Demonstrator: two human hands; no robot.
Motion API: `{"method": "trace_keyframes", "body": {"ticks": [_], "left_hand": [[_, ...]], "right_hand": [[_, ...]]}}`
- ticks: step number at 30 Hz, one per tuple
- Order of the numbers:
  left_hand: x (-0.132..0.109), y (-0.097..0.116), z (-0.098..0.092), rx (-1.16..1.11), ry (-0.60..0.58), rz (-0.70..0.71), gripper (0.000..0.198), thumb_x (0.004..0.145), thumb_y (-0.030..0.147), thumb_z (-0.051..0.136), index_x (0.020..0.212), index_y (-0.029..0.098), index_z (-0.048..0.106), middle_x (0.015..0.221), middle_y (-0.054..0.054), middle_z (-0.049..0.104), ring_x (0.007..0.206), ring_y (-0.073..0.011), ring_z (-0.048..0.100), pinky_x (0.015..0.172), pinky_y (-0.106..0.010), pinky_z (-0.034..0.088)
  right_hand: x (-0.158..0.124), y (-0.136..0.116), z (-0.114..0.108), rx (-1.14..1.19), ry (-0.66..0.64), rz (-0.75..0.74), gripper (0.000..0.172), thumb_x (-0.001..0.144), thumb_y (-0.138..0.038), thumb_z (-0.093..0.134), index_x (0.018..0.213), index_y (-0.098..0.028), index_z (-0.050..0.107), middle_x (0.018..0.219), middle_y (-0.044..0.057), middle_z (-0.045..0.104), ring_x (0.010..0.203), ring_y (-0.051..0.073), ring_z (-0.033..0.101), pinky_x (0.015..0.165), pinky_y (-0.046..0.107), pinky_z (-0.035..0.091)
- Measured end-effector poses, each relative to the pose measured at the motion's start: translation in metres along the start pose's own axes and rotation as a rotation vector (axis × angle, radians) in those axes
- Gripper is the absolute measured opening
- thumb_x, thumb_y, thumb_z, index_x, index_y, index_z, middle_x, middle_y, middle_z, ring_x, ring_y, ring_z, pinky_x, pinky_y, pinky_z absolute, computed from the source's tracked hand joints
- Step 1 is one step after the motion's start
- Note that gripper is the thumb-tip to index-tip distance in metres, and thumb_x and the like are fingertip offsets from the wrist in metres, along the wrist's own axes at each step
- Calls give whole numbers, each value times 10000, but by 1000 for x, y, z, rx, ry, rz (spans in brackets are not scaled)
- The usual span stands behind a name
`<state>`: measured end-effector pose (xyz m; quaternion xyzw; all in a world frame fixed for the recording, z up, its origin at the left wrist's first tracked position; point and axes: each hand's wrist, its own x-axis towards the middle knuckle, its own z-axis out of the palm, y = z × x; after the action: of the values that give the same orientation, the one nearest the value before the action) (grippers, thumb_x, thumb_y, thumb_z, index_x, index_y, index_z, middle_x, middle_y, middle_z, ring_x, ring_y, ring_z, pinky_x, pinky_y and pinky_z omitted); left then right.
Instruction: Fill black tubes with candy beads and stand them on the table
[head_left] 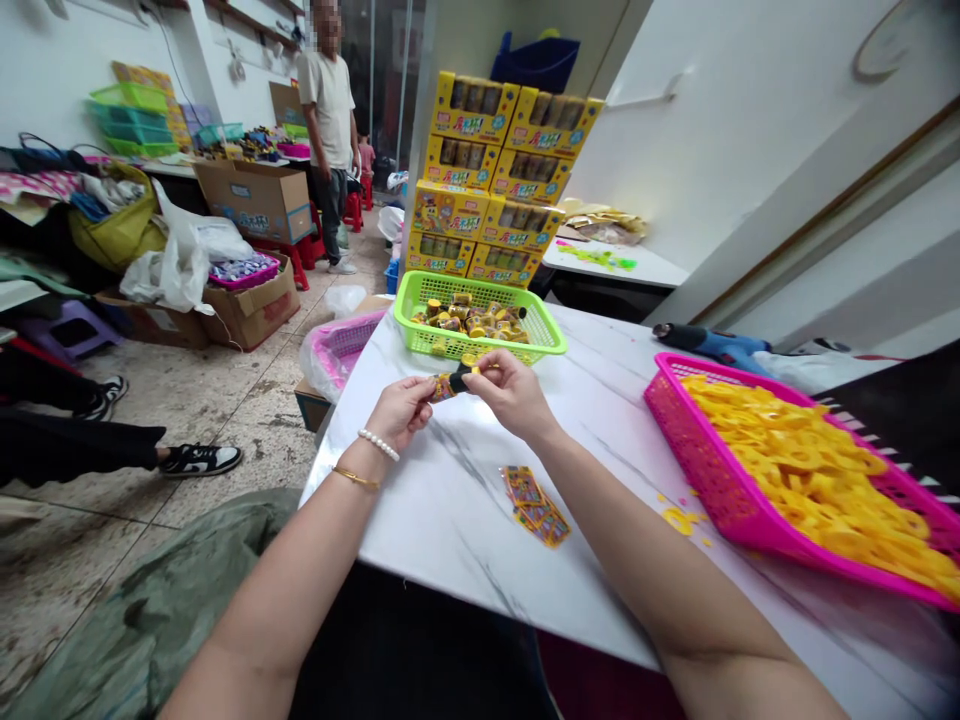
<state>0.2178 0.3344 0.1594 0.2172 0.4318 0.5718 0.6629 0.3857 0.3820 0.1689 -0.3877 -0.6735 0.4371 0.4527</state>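
**A:** Hands first. What does each one hold?

**B:** Both are closed on the same thing. The left hand [401, 408] pinches the left end of a small toy [452, 382], and the right hand [511, 392] pinches its right end with thumb and fingers. The toy is yellow and black with a printed wrap, and it is held just above the table [450, 560].

**A:** Which way does it lie?

**B:** Its long axis runs left to right, from one hand to the other, with the right end a little farther away. Neither hand is nearer, since each touches its own end.

**A:** And close around them?

**B:** Just beyond the knuckles, on the far side, is a green basket [431, 345] with more such toys in it. On the near side a sheet of stickers [536, 508] lies flat on the table, apart from both hands and closer to the right forearm.

**A:** Farther out?

**B:** To the right is a pink basket [675, 425] full of yellow rings [810, 465], with yellow scraps [679, 520] beside its near corner. Behind it lies a blue and black tool [709, 343], and I cannot tell what kind. Behind the green basket is a stack of yellow boxes [487, 180]. Far left, a person [328, 110] stands by some cartons.
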Motion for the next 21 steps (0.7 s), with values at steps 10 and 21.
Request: {"method": "trace_keyframes", "body": {"ticks": [10, 21], "left_hand": [[5, -2, -6, -10, 80, 202, 516, 534, 464, 930, 798, 123, 647, 786, -21, 647, 566, -57, 560, 466, -155, 403], [3, -9, -5, 192, -326, 115, 592, 473, 404, 977, 883, 90, 689, 735, -66, 690, 629, -161, 666, 623, -282, 529]], "right_hand": [[-12, -11, -14, 179, -5, -67, 431, 661, -445, 869, 887, -215, 582, 811, -5, 661, 739, 138, 634, 724, 290, 548], [-33, -13, -20, -270, -31, -474, 238, 772, -363, 820, 959, -249, 728, 1005, 74, 678, 901, 225, 652, 822, 410, 576]]}}
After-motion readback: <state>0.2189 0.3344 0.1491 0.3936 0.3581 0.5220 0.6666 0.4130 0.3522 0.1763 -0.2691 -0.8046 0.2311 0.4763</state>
